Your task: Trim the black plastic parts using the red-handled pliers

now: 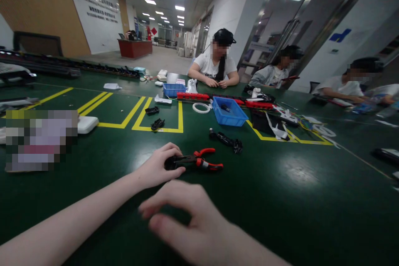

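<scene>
My left hand is curled round a small black part on the green table, partly hidden by the fingers. Red-and-black long-nose pliers lie beside it, handles spread to the right and jaws pointing at that hand, over or against the part. I cannot tell whether the jaws touch it. Nearer to me, my right hand hangs slightly blurred above the table, with a gap between thumb and fingers and nothing visible in it. Beyond the pliers lies a longer black part.
Two small black parts lie in a yellow-taped square. A blue bin, a white tape ring and a smaller blue bin stand farther back. A white case is at left. Several people sit across the table.
</scene>
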Demonstrator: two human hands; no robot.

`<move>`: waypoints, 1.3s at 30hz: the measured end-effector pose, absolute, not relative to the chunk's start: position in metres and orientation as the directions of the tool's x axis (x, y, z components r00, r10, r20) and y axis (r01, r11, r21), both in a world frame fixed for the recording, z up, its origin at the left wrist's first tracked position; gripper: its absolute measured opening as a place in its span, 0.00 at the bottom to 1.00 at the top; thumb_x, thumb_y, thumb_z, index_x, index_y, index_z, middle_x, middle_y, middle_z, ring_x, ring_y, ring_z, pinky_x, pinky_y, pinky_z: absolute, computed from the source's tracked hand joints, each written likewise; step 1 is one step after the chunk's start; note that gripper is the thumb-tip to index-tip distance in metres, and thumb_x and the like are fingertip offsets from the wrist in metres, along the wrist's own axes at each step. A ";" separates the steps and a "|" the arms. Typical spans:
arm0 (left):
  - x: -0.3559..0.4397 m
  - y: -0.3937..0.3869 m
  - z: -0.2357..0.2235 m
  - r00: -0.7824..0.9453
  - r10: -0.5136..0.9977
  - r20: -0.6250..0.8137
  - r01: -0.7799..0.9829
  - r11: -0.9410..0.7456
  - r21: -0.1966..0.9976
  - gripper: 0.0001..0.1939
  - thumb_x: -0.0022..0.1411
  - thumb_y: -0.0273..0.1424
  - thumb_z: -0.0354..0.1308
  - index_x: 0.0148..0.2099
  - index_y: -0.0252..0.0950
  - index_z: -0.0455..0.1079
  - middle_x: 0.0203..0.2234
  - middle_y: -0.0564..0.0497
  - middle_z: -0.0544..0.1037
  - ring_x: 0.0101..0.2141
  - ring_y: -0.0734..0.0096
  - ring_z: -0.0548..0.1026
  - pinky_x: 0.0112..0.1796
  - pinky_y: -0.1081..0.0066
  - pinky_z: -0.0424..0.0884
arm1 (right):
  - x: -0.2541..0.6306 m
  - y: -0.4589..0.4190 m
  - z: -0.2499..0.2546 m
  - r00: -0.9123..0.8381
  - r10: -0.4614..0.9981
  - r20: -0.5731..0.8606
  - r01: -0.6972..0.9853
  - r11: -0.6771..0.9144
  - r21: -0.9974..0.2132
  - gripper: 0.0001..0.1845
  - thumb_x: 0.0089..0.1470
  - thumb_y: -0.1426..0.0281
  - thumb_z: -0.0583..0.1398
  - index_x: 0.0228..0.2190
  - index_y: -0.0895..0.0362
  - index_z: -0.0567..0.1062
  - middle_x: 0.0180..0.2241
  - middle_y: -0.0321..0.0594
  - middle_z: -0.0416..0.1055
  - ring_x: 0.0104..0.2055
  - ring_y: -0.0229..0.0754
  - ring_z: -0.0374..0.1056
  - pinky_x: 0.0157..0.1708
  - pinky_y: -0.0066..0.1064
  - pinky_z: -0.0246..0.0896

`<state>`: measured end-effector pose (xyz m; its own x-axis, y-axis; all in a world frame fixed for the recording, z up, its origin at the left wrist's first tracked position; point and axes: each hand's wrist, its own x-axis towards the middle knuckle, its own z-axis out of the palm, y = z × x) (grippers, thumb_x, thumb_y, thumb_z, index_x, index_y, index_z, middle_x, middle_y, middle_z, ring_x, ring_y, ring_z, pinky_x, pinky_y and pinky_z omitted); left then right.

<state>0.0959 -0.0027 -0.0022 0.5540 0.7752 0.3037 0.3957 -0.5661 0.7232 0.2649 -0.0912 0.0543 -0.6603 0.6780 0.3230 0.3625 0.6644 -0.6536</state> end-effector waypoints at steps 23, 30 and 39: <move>0.097 -0.009 0.012 0.554 0.793 0.256 0.378 -0.512 0.771 0.12 0.58 0.33 0.64 0.44 0.38 0.72 0.49 0.46 0.69 0.48 0.60 0.72 0.49 0.60 0.72 | 0.356 -0.011 0.005 -0.450 0.812 0.372 0.805 0.549 -0.224 0.26 0.48 0.55 0.66 0.46 0.55 0.71 0.44 0.46 0.71 0.45 0.50 0.69 0.43 0.43 0.69; 0.096 -0.011 0.012 0.574 0.779 0.254 0.388 -0.531 0.753 0.15 0.57 0.33 0.64 0.47 0.39 0.71 0.51 0.46 0.68 0.48 0.59 0.72 0.51 0.59 0.72 | 0.359 -0.012 0.007 -0.459 0.755 0.468 0.803 0.578 -0.144 0.26 0.49 0.56 0.66 0.47 0.55 0.71 0.44 0.47 0.73 0.46 0.53 0.69 0.44 0.45 0.68; 0.094 -0.012 0.012 0.607 0.748 0.269 0.385 -0.573 0.723 0.15 0.59 0.32 0.63 0.50 0.40 0.70 0.55 0.45 0.64 0.52 0.58 0.71 0.53 0.58 0.72 | 0.374 -0.014 0.014 -0.500 0.685 0.529 0.786 0.615 -0.053 0.29 0.50 0.56 0.65 0.50 0.56 0.70 0.46 0.50 0.72 0.49 0.56 0.68 0.49 0.51 0.65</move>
